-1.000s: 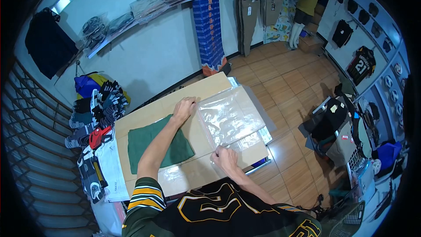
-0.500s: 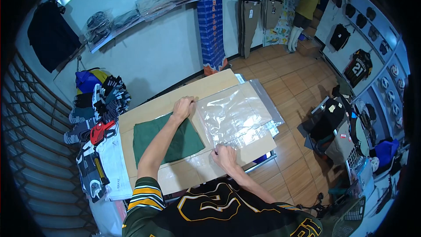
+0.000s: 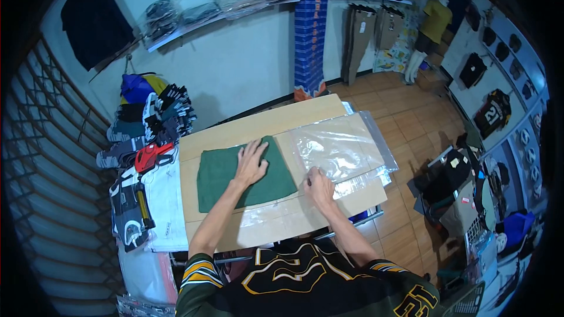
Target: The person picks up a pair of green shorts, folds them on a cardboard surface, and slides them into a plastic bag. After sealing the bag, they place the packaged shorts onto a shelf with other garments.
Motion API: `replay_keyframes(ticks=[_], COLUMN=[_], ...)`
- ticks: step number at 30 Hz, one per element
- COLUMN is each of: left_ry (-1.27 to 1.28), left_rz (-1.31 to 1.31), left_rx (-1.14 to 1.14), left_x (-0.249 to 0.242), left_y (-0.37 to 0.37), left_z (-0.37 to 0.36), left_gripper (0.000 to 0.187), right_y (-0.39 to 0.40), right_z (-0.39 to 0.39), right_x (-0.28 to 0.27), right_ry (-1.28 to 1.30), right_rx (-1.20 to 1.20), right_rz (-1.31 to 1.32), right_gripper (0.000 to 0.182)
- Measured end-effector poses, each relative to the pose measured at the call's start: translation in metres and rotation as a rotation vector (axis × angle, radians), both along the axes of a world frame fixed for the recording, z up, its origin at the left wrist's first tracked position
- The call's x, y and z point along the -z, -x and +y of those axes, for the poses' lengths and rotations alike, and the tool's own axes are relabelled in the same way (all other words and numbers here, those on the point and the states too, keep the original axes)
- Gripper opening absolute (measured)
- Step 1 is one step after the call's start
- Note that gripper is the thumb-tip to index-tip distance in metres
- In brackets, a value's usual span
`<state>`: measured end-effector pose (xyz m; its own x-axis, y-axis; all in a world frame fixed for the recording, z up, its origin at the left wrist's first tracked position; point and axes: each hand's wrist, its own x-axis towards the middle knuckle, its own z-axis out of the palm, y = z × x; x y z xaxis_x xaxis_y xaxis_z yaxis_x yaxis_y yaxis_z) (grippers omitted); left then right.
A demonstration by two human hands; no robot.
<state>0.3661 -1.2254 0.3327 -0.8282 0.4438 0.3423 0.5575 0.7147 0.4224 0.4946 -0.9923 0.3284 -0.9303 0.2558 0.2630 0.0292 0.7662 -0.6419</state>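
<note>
A folded green garment [image 3: 220, 179] lies flat on the cardboard-topped table. My left hand [image 3: 251, 165] rests on its right part, fingers spread and holding nothing. To the garment's right lies a clear plastic bag [image 3: 343, 144], shiny and flat. My right hand [image 3: 319, 188] is at the bag's near left corner, its fingers curled and pinching the bag's edge. The fingertips are partly hidden by the hand itself.
The cardboard [image 3: 229, 238] covers the table. More plastic bags [image 3: 379, 141] lie under its right edge. To the left are a red tool-like object [image 3: 154, 157], a yellow-handled item [image 3: 144, 205] and piled socks [image 3: 176, 108]. A clothes rack [image 3: 449, 176] stands right.
My left hand has left the bag's far corner and come down onto the green garment, its fingers opening. My right hand stays at the bag's near corner. The view has shifted.
</note>
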Motion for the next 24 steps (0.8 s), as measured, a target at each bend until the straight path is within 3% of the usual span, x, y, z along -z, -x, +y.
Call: replay_keyframes(ticks=[1, 9, 24], left_ry=[0.08, 0.248, 0.171], left_rz=[-0.065, -0.007, -0.01], left_rx=[0.018, 0.11, -0.016], left_x=[0.012, 0.012, 0.02], left_y=[0.001, -0.015, 0.009], left_z=[-0.002, 0.033, 0.117], left_gripper=[0.064, 0.064, 0.06], right_y=[0.006, 0.015, -0.003], right_z=[0.001, 0.007, 0.003], right_x=[0.001, -0.027, -0.026], right_ry=[-0.032, 0.03, 0.051], right_rx=[0.013, 0.089, 0.032], right_rz=[-0.026, -0.031, 0.069], right_gripper=[0.016, 0.022, 0.016])
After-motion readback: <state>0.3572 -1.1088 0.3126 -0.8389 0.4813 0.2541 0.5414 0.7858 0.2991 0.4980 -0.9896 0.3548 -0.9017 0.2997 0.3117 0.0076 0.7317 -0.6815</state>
